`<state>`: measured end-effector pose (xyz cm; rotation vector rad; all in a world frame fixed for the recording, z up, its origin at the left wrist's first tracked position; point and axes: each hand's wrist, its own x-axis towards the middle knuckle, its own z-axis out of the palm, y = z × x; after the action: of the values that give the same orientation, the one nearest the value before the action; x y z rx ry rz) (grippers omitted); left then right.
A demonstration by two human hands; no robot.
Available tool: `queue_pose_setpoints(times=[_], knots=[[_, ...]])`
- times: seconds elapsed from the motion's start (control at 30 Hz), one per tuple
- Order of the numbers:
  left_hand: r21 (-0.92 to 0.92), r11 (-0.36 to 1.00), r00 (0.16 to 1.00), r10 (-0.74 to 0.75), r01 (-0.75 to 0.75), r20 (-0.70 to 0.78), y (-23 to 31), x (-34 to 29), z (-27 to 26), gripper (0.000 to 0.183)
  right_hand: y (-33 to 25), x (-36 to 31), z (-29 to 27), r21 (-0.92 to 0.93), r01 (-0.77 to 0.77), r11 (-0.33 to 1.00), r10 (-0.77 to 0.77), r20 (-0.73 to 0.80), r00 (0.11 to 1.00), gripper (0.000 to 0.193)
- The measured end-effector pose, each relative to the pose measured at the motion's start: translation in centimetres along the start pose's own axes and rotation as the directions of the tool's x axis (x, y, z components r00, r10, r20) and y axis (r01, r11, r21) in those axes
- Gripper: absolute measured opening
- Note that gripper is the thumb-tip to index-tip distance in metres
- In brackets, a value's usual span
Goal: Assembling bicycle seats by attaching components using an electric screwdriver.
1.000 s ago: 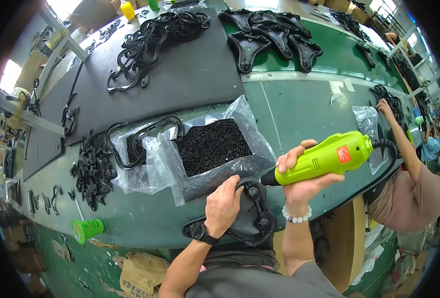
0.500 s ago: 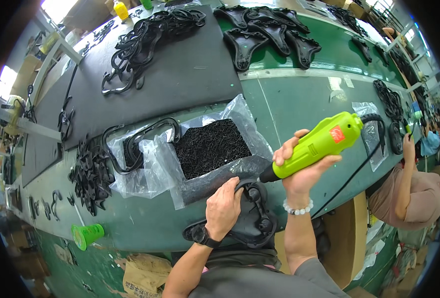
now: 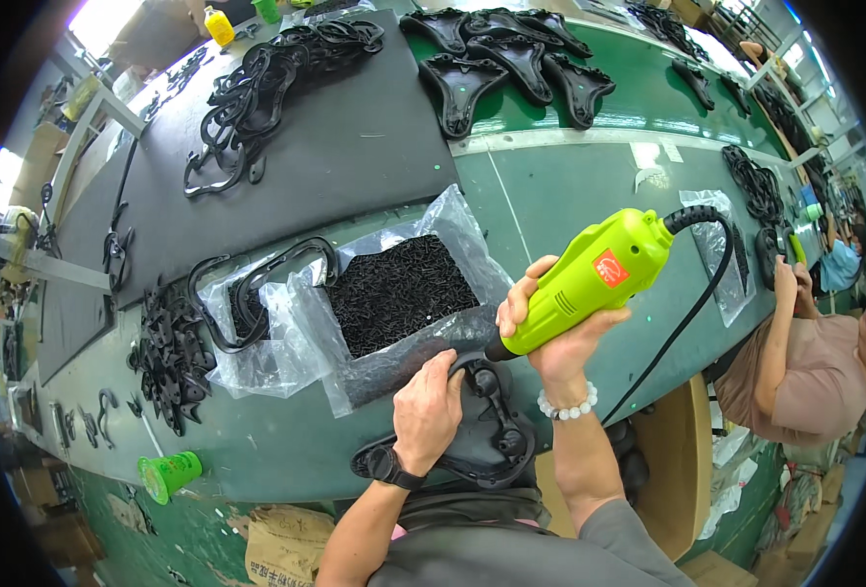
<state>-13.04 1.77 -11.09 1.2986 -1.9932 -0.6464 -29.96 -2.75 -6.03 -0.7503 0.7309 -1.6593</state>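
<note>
My right hand (image 3: 560, 333) is wrapped round a lime-green electric screwdriver (image 3: 590, 279), held at a slant with its black nose pointing down to the left. That nose is over the upper edge of a black bicycle saddle (image 3: 497, 440), which lies underside up at the table's front edge. Whether the bit touches a screw cannot be made out. My left hand (image 3: 428, 411) grips the saddle's upper left side, its fingertips beside the screwdriver's nose. Just beyond the hands, an opened clear plastic bag (image 3: 487, 240) holds a heap of small black screws (image 3: 404, 293).
Black curved frame pieces (image 3: 325, 264) rest over a second bag. Small black parts (image 3: 171, 367) and a green cup (image 3: 171, 476) are at left. More saddles (image 3: 462, 88) lie at the back. The screwdriver's black cable (image 3: 687, 318) hangs at right, near a cardboard box (image 3: 683, 470) and a co-worker (image 3: 795, 372).
The whole view has shifted slightly left. The screwdriver's nose has moved a little left over the saddle. My left hand keeps its hold at the saddle's edge.
</note>
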Motion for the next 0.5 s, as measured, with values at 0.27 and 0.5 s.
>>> queue_pose_setpoints(times=[0.27, 0.5], knots=[[0.005, 0.999, 0.999, 0.041, -0.041, -0.012, 0.2, -0.3, 0.0, 0.028, -0.9, 0.2, -0.5, 0.085, -0.034, 0.996, 0.017, 0.188, 0.982, 0.116], [-0.006, 0.995, 0.985, 0.100, -0.101, -0.139, 0.1, 1.6, -3.0, 0.029, -4.9, -3.7, 0.8, 0.307, 0.002, 0.952, -0.076, 0.232, 0.970, 0.122]])
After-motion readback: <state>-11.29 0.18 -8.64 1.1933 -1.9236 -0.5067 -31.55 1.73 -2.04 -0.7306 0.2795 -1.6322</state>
